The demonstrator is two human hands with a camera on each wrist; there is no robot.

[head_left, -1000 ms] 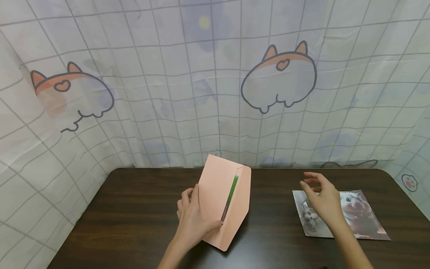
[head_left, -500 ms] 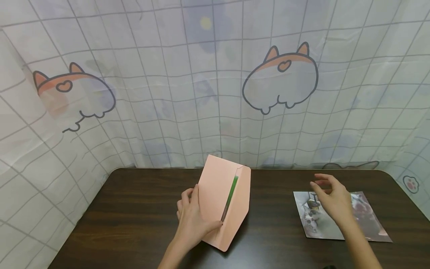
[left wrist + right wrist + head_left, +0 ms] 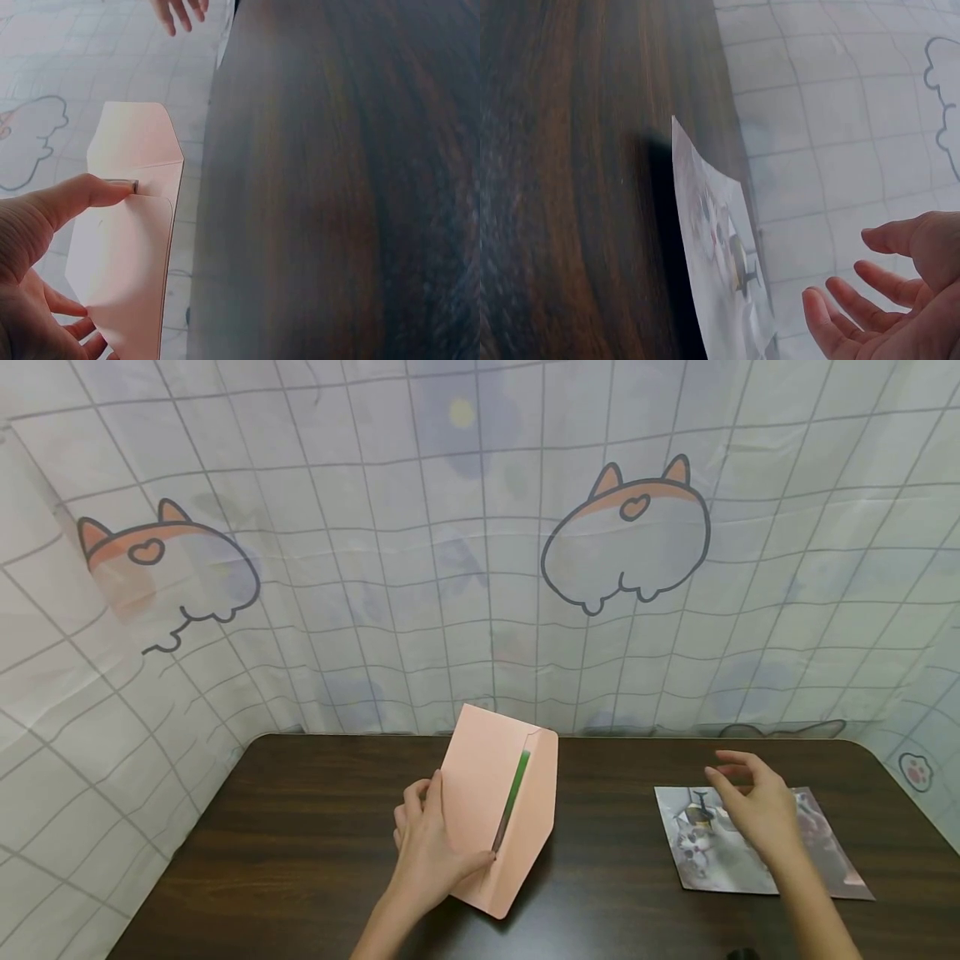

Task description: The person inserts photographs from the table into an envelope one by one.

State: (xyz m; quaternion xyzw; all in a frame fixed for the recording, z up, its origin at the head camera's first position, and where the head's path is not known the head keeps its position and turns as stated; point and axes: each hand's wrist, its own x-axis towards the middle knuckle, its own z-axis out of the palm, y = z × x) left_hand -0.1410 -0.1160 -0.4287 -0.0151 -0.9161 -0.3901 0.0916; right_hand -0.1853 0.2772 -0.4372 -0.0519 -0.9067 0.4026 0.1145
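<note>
My left hand (image 3: 433, 856) grips a pink envelope (image 3: 487, 793), thumb across the front and fingers behind its left edge. The envelope is tilted, its pointed flap folded open to the right. Along the opening shows a narrow strip (image 3: 513, 797), green at the top and darker below; its kind is hard to tell. The left wrist view has the thumb (image 3: 105, 191) pressing at the opening of the envelope (image 3: 124, 262). My right hand (image 3: 761, 814) hovers above a glossy picture sheet (image 3: 731, 868), holding nothing, fingers loosely bent. The right wrist view shows that sheet (image 3: 720, 255) apart from the fingers.
A dark wood-grain table (image 3: 285, 852) lies under everything. Behind it hangs a white grid-patterned curtain (image 3: 420, 568) with cartoon animal drawings, which also runs along the sides. A small black thing (image 3: 742, 953) shows at the bottom edge, mostly cut off.
My right hand has drifted right over the picture sheet, uncovering more of its left side. The left hand and the envelope have stayed nearly still.
</note>
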